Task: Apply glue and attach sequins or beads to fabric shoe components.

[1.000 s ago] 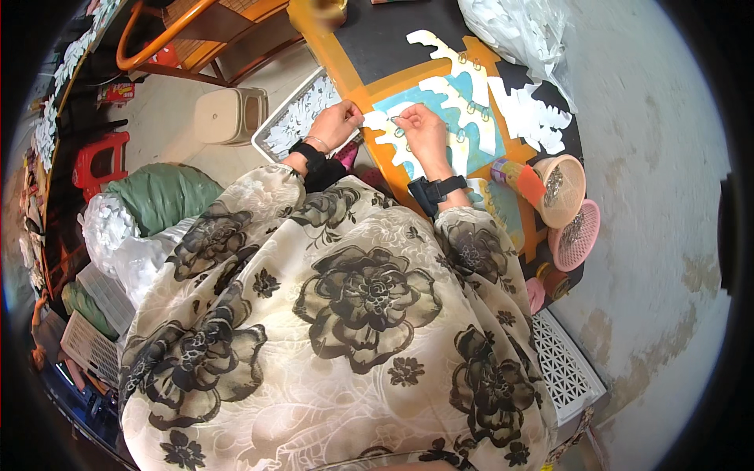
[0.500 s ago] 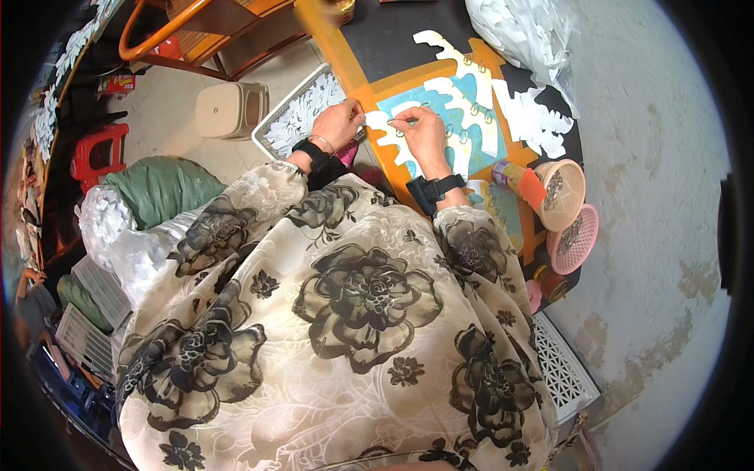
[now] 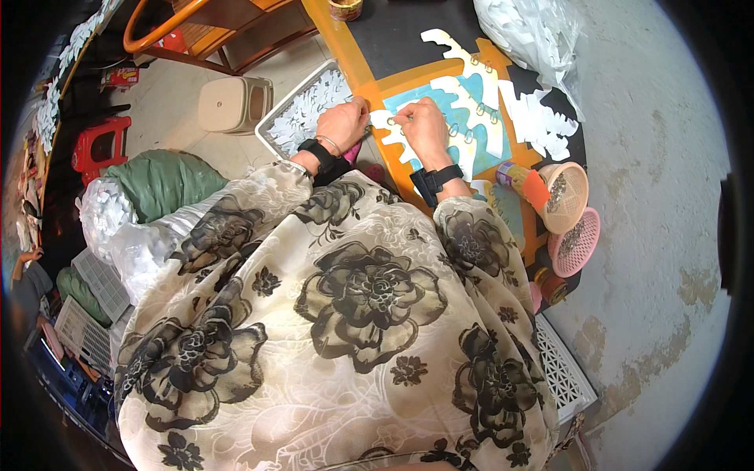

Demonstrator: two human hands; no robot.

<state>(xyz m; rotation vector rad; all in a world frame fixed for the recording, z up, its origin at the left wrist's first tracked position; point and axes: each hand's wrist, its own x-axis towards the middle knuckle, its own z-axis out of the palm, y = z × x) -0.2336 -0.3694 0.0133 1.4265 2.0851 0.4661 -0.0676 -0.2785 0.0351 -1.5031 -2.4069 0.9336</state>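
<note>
The hands are apart from each other: the left hand (image 3: pixel 343 120) is at the left edge of the desk (image 3: pixel 385 39), the right hand (image 3: pixel 425 125) above the blue sheet (image 3: pixel 399 100), both with fingertips drawn together, on what I cannot tell. Between them, near this edge, lies a white cut piece (image 3: pixel 381 118).

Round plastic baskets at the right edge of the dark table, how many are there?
2: the beige basket beside the can with the orange end, and the pink basket just below it in the picture. Another could be hidden underneath.
</note>
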